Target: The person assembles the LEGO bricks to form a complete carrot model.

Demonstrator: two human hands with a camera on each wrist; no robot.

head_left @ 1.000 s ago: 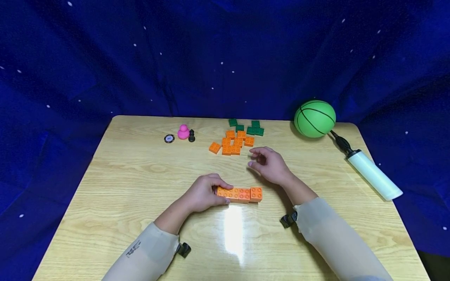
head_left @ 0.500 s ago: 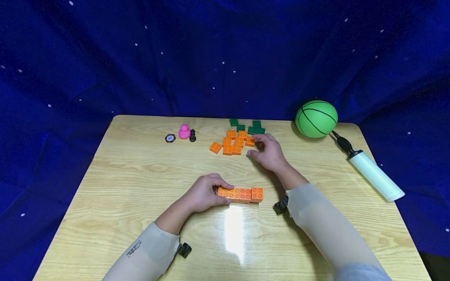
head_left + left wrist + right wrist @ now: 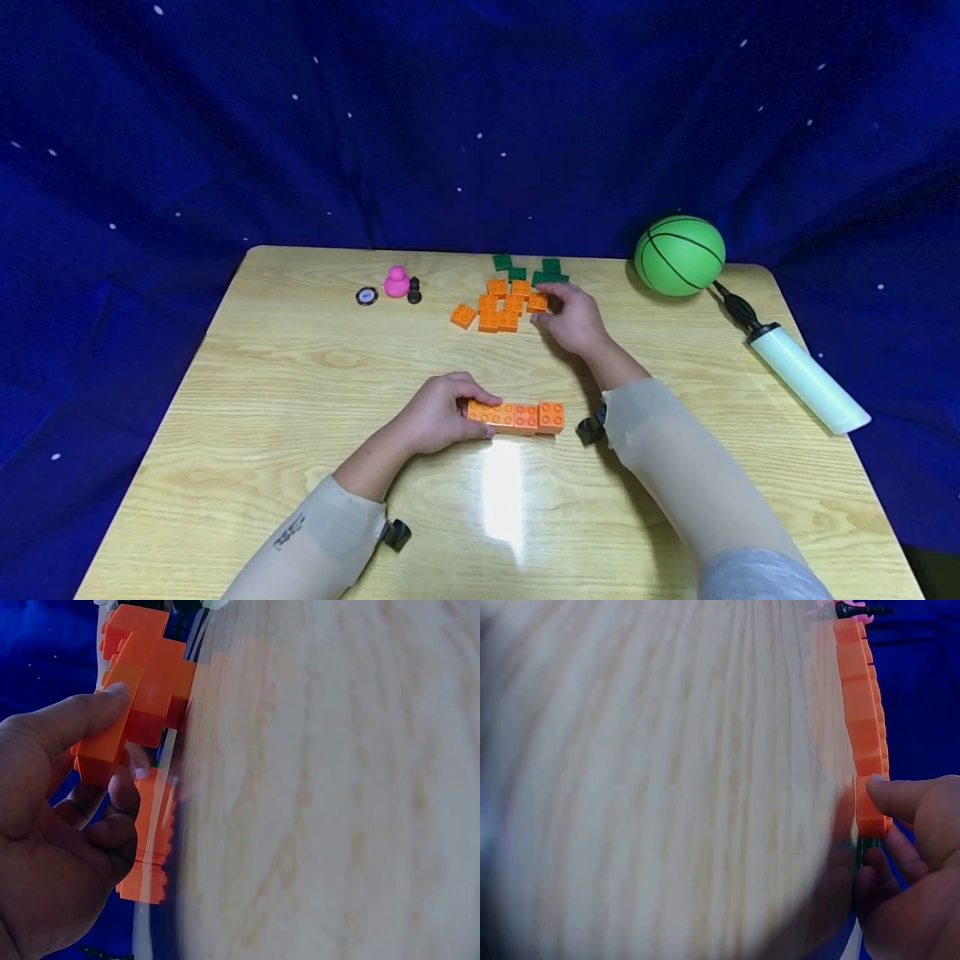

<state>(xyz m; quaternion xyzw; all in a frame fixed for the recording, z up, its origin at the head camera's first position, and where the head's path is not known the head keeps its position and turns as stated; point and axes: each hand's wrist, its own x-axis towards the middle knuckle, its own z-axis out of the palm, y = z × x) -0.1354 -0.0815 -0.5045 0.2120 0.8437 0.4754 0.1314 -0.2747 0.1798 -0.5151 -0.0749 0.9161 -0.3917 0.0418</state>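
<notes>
Right grip [image 3: 573,318] now closes, pinching a square orange plastic brick [image 3: 536,302] — one more in hand — left grip [image 3: 442,414] holds joined orange plastic bricks [image 3: 524,417].

Wooden table [image 3: 225,400], orange bricks [image 3: 513,306], green bricks [image 3: 517,274], pink toy [image 3: 397,284], black pawn [image 3: 414,293], chip [image 3: 367,296], green ball [image 3: 679,257], pump [image 3: 806,375]

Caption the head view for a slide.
Left hand grips an orange toy-brick assembly; right hand pinches a studded orange brick.
</notes>
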